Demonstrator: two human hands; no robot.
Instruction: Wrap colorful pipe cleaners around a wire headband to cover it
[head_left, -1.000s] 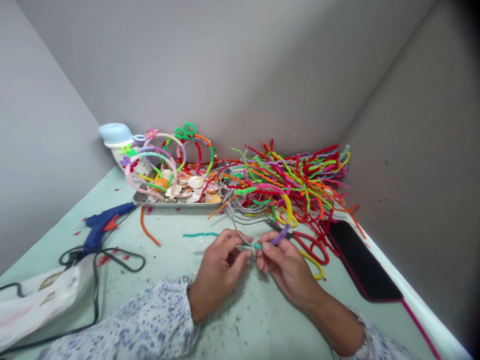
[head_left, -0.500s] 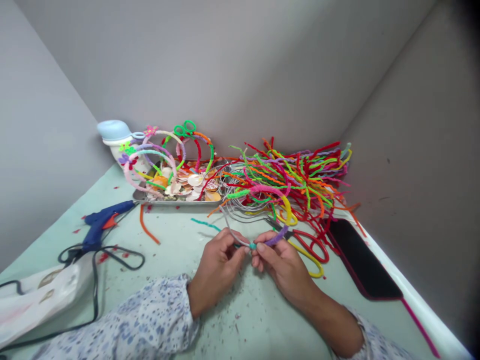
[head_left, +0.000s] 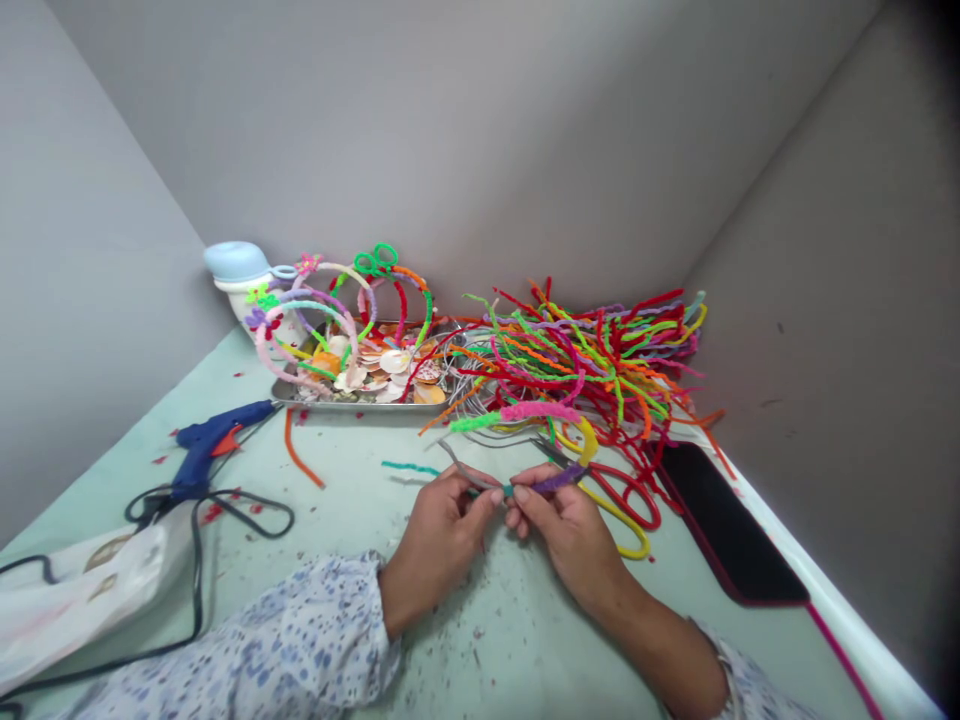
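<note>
A wire band (head_left: 540, 410) wrapped in green, pink, yellow and purple fuzzy sections curves above my hands. My right hand (head_left: 574, 530) pinches it at the purple end, beside a short teal wrap (head_left: 508, 491). Close on the other side of that wrap, my left hand (head_left: 442, 525) is closed on the grey wire end and a teal pipe cleaner (head_left: 409, 467), whose free tail sticks out to the left. The fingertips of both hands nearly meet.
A metal tray (head_left: 360, 405) holds shells and finished-looking bands. Beside it lies a heap of coloured pipe cleaners (head_left: 592, 350). Red-handled scissors (head_left: 630, 500), a phone (head_left: 731, 525), a blue glue gun (head_left: 199, 450) with its cord, a white bag (head_left: 97, 590) and a capped bottle (head_left: 238, 265) surround my hands.
The band has tilted, its coloured arc now lower and flatter above my hands. Both hands keep their pinch close together. The whole view has shifted slightly.
</note>
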